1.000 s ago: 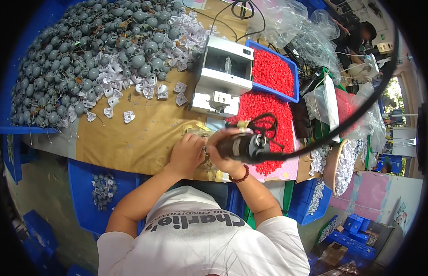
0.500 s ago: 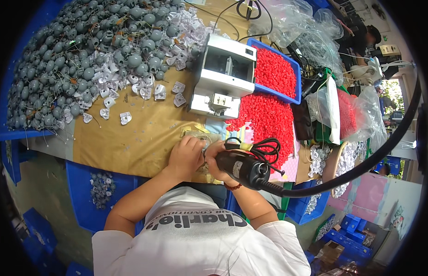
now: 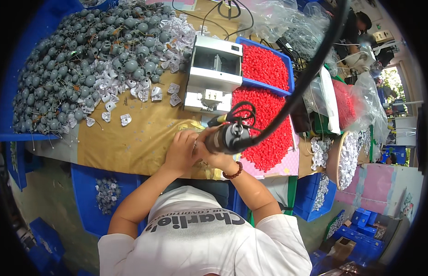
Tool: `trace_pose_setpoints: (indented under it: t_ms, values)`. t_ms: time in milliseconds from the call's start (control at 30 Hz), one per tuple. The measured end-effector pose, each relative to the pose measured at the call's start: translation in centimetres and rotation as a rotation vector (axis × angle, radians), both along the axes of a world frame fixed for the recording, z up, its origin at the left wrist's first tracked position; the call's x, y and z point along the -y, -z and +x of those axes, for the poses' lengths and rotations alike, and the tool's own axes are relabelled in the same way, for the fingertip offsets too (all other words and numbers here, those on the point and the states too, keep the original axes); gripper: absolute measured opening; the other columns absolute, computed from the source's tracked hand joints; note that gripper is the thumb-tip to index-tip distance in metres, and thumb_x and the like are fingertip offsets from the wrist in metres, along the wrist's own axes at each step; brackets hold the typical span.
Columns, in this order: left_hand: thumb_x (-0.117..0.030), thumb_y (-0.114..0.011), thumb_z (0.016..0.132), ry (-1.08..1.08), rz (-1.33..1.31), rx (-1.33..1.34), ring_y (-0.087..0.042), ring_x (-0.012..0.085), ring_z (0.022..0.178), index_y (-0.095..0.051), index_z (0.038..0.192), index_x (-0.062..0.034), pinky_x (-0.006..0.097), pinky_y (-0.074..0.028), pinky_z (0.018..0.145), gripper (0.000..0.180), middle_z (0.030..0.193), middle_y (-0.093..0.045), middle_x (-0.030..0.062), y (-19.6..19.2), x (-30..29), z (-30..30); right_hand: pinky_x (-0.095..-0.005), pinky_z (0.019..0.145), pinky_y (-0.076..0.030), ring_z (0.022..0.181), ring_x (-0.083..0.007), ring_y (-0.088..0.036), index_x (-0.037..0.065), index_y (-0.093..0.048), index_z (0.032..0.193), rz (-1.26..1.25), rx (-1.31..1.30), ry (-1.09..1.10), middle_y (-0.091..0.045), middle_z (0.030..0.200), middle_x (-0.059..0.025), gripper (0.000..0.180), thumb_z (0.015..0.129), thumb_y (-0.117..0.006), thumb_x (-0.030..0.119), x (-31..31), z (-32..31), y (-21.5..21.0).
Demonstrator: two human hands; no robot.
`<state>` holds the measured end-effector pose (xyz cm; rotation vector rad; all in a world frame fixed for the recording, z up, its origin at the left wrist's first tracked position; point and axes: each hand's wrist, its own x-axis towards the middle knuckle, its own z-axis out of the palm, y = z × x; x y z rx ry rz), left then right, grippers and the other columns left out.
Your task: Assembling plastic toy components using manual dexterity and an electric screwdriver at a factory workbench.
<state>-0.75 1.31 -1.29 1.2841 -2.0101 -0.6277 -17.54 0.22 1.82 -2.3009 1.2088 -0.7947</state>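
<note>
My right hand wraps round a black corded electric screwdriver, its top end toward the camera and its tip hidden below the fingers. Beside it, touching, my left hand has its fingers curled in on a small thing at the table's near edge. What lies under those fingers is hidden. Just beyond the hands stands a white and grey screw feeder. A heap of small red plastic parts spreads to the right of the screwdriver.
Grey round parts with wires are heaped at far left, with white plastic pieces along their edge. A blue tray of red parts sits beside the feeder. The thick black cord arches across the right. Blue bins stand below the table.
The screwdriver has swung more upright in my right hand, and its cord now rises toward the top instead of trailing right. My left hand stays beside it. The view has shifted slightly.
</note>
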Motion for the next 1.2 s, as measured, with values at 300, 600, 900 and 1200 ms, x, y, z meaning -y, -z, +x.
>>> trace_pose_setpoints:
  t_ms: [300, 600, 900, 1200]
  values:
    - [-0.006, -0.076, 0.076, -0.027, 0.015, 0.052, -0.054, 0.0367, 0.122, -0.063, 0.121, 0.0002, 0.045, -0.047, 0.104, 0.048, 0.126, -0.063, 0.0144, -1.0, -0.8, -0.2, -0.0285, 0.067, -0.050, 0.074, -0.0101, -0.059, 0.003, -0.056, 0.114, 0.273, 0.966, 0.577, -0.061, 0.089, -0.0009, 0.032, 0.089, -0.076, 0.004, 5.7, -2.3, -3.1]
    - [-0.001, -0.076, 0.078, -0.002, 0.004, -0.021, -0.059, 0.0373, 0.118, -0.065, 0.120, -0.0018, 0.045, -0.048, 0.102, 0.043, 0.119, -0.068, 0.0152, -0.8, -1.4, -0.2, -0.0344, 0.079, -0.055, 0.092, -0.0233, -0.067, -0.003, -0.063, 0.119, 0.245, 0.568, 0.346, -0.067, 0.109, -0.0145, 0.029, 0.093, -0.072, 0.005, -0.1, -2.6, 0.8]
    - [0.000, -0.077, 0.077, -0.004, -0.018, -0.034, -0.062, 0.0388, 0.114, -0.063, 0.118, -0.0005, 0.046, -0.051, 0.098, 0.044, 0.117, -0.067, 0.0174, -0.3, -1.4, -0.2, -0.0349, 0.062, -0.053, 0.068, -0.0246, -0.069, 0.000, -0.070, 0.099, 0.395, 0.534, 0.453, -0.071, 0.077, -0.0138, 0.013, 0.098, -0.070, 0.013, 0.2, 0.1, 4.2]
    - [0.000, -0.079, 0.076, -0.003, -0.027, -0.037, -0.062, 0.0391, 0.112, -0.063, 0.119, -0.0012, 0.047, -0.051, 0.097, 0.046, 0.115, -0.067, 0.0179, -0.2, -1.4, -0.3, -0.0353, 0.059, -0.052, 0.063, -0.0254, -0.070, 0.000, -0.064, 0.099, 0.270, 0.330, 0.535, -0.069, 0.072, -0.0140, 0.014, 0.102, -0.065, 0.014, 1.8, 1.4, 3.8]
